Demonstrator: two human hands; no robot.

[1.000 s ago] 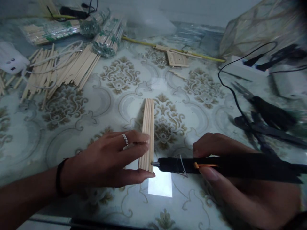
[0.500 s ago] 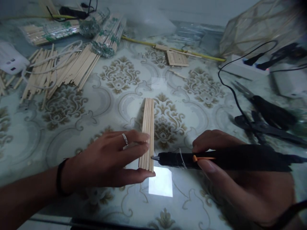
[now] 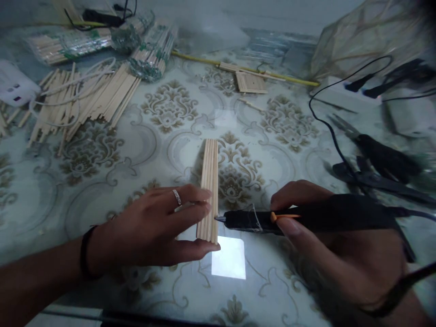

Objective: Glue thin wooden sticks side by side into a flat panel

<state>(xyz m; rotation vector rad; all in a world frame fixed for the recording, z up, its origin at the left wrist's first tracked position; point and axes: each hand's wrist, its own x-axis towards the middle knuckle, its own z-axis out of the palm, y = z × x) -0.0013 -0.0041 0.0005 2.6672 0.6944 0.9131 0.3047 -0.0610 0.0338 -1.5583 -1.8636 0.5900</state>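
Observation:
My left hand [image 3: 160, 222], a ring on one finger, grips a narrow strip of wooden sticks [image 3: 210, 181] laid side by side. Two fingertips press on its upper face and the thumb lies along its near end. In my right hand [image 3: 327, 245] is a black hot glue gun [image 3: 306, 218] with an orange trigger, the thumb beside that trigger. Its metal nozzle points left and meets the strip's right edge, a little above the near end. A thin strand of glue hangs around the gun's front. The underside of the strip is hidden.
Loose wooden sticks [image 3: 98, 100] lie at the left under a white cable, with plastic-wrapped bundles [image 3: 155, 50] behind. A small stick panel [image 3: 251, 83] sits near a yellow rod [image 3: 289, 80]. At right are pliers [image 3: 381, 150], a black cord and a white power strip [image 3: 350, 97].
The glue gun's nozzle has slid slightly up along the strip's right edge, away from the near end. My right hand has tilted a little with it; my left hand stays put.

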